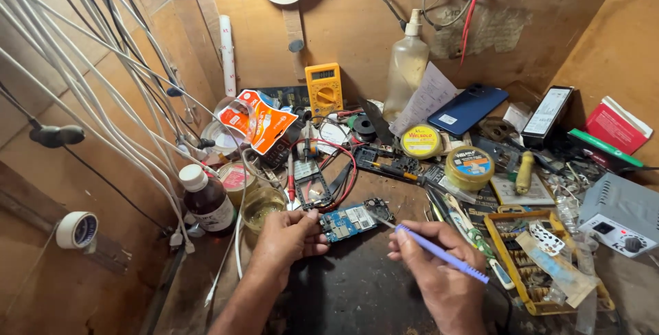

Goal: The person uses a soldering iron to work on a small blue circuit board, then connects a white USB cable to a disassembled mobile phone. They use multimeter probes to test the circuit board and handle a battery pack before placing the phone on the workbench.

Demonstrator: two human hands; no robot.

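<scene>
My left hand [288,242] pinches the left end of a small blue circuit board [350,221] and holds it flat just above the dark bench mat. My right hand [436,266] grips a thin purple-handled tool [443,253] like a pen. Its metal tip points up and left and touches the board's right end, by a black camera part [379,206].
A yellow multimeter [324,88], a plastic bottle [406,64], two round yellow tins [469,167], a dark blue phone [468,110] and a brown glass bottle [206,200] crowd the bench. White cables [82,95] hang at left. A yellow parts tray [511,252] and grey power unit [621,215] sit at right.
</scene>
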